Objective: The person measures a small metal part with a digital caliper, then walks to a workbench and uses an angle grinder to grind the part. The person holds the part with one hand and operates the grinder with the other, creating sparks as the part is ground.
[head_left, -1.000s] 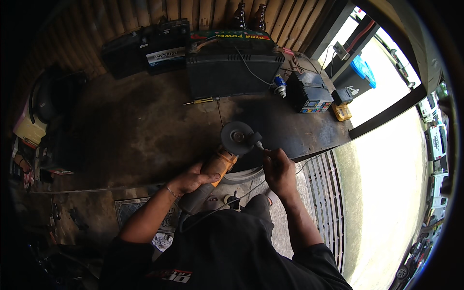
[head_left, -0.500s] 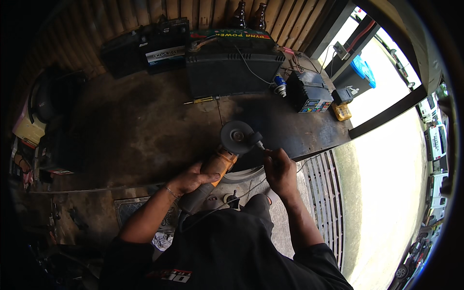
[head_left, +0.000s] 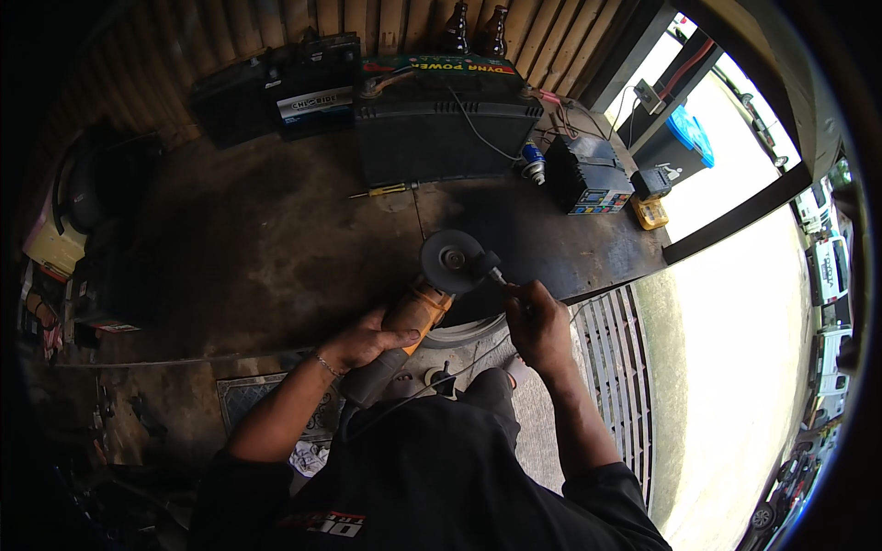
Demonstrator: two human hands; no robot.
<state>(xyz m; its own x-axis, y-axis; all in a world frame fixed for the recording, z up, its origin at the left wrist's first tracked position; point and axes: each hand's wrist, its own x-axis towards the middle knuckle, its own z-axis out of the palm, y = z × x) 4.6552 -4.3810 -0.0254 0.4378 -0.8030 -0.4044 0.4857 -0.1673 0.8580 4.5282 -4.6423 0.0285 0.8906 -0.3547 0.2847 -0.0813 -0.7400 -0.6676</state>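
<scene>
- Orange casing fills my left hand (head_left: 367, 344): it is clamped round the body of the angle grinder (head_left: 420, 315), thumb laid across, with the dark rear grip slanting back toward my shirt.
- My right hand (head_left: 542, 332) is a fist closed on a dark-headed tool (head_left: 487, 264) with a silvery neck. My hands are apart from each other, joined only through what they hold.
- The change over the last second is small: my right fist has slid slightly outward and toward me. My left hand and the grinder have hardly moved.
- The tool's head has stayed where it was, overlapping the right side of the dark disc (head_left: 436, 248). I can't tell from above whether they touch, nor whether the disc is spinning.
- I take that shift as a change of grip or angle on my right side, with the grinder serving as the steady half.
- The grinder is in front of my body, its disc seen against the front part of the brown surface (head_left: 266, 262); its height above that is unclear.
- The cord (head_left: 441, 381) runs from the grinder's rear across to my right, passing below my right fist.
- Farther back lie a yellow screwdriver (head_left: 386, 191) and a big black battery (head_left: 432, 142), both well apart from the disc.
</scene>
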